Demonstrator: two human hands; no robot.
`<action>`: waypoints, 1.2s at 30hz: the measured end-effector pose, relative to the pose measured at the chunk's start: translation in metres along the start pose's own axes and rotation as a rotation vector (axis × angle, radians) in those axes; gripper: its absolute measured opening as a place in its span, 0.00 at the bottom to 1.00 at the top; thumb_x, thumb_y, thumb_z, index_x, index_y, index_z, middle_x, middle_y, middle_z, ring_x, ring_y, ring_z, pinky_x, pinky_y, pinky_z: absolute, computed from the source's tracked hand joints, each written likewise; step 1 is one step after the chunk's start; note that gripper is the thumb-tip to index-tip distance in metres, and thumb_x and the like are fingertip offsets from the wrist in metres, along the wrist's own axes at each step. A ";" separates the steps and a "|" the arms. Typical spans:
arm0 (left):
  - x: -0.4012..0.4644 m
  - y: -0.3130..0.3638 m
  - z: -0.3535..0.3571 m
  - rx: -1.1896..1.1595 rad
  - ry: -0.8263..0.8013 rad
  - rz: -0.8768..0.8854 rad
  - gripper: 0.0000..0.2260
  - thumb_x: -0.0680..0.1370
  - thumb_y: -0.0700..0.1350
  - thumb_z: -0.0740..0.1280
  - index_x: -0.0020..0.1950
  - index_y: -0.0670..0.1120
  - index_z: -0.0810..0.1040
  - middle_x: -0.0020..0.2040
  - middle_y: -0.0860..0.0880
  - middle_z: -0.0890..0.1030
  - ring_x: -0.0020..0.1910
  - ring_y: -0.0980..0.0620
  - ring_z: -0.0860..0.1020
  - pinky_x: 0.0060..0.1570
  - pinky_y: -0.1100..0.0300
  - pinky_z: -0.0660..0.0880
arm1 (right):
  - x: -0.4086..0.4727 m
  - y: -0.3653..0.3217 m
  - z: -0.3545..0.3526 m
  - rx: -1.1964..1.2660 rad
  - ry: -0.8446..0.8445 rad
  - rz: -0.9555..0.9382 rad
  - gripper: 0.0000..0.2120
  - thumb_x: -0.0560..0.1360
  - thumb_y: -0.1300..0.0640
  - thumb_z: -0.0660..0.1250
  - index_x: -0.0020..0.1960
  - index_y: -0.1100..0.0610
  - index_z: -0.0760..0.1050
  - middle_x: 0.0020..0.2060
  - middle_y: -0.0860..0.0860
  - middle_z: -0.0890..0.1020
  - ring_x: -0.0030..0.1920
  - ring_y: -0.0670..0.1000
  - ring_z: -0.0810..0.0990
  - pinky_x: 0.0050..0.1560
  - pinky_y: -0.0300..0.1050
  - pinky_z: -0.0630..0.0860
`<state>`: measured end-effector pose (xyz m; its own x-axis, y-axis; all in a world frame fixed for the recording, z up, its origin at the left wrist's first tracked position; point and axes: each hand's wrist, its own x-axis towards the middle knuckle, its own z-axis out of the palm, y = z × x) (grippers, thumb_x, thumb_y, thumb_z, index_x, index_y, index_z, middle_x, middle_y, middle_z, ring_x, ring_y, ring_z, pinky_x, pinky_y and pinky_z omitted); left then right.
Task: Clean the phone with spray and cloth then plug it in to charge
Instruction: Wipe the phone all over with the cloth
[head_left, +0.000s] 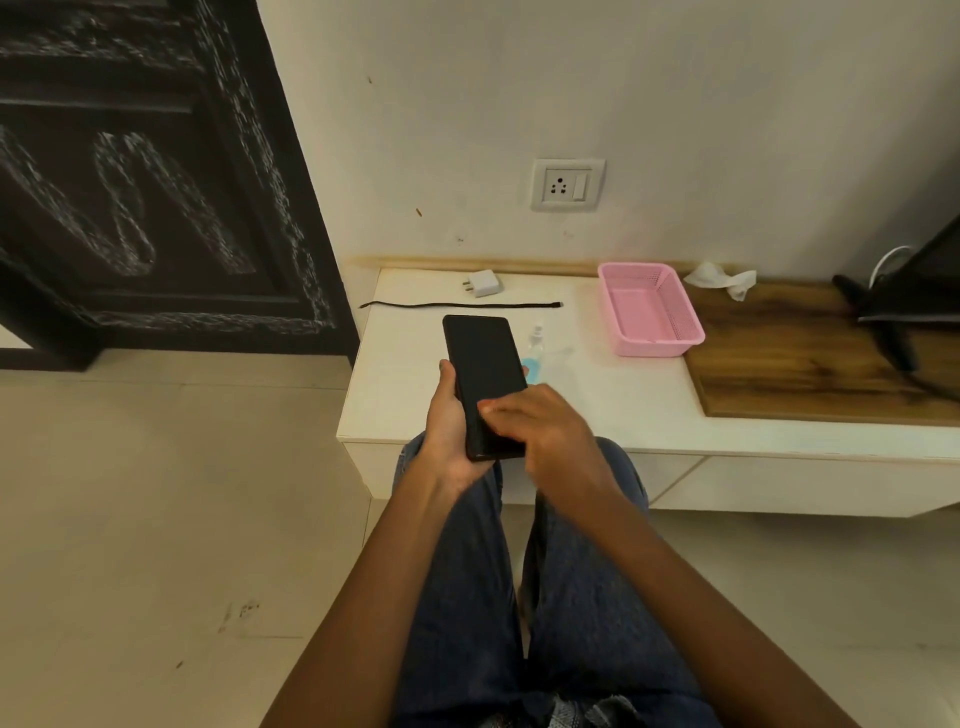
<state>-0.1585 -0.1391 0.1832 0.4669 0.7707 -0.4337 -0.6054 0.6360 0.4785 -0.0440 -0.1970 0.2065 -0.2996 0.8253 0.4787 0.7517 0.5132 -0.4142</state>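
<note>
Left hand (451, 415) grips the phone (485, 384); right hand (540, 426), blurred, seemingly rests loose fingers on it, half-hiding the spray bottle (535, 353).

A plain off-white wall (571, 78) with a few small marks carries 1 white socket plate (567, 185) with a switch, set above a low white cabinet (623, 415) whose right part is covered by a wood-grain board (810, 364). To the left stands a dark carved door (130, 182) with pale patterned trim, reaching down to a floor of large beige tiles (156, 519). A pink plastic basket (649, 310) sits on the cabinet beside the board, and the light is soft and even.
</note>
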 end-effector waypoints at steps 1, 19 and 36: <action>0.000 -0.001 0.000 -0.008 0.006 -0.003 0.35 0.78 0.67 0.48 0.49 0.43 0.85 0.51 0.42 0.84 0.52 0.46 0.80 0.56 0.52 0.75 | 0.003 0.009 -0.004 -0.017 0.017 0.051 0.16 0.63 0.77 0.70 0.50 0.68 0.80 0.46 0.61 0.84 0.46 0.61 0.81 0.50 0.51 0.79; 0.004 0.008 -0.003 -0.023 0.022 0.056 0.34 0.78 0.67 0.49 0.48 0.44 0.86 0.51 0.42 0.83 0.48 0.46 0.82 0.52 0.49 0.78 | -0.016 -0.017 0.002 -0.083 0.005 -0.007 0.21 0.58 0.77 0.74 0.50 0.69 0.79 0.46 0.62 0.83 0.45 0.61 0.82 0.46 0.53 0.81; -0.003 0.014 -0.008 -0.090 0.050 0.084 0.32 0.79 0.66 0.49 0.64 0.43 0.76 0.56 0.41 0.81 0.49 0.45 0.80 0.50 0.50 0.78 | -0.020 -0.008 -0.007 -0.096 0.047 0.052 0.14 0.65 0.70 0.65 0.49 0.68 0.81 0.46 0.60 0.84 0.46 0.60 0.82 0.46 0.53 0.81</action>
<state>-0.1738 -0.1326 0.1852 0.3808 0.8165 -0.4339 -0.6976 0.5617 0.4448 -0.0402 -0.2192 0.2064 -0.2329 0.8370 0.4952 0.8187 0.4435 -0.3646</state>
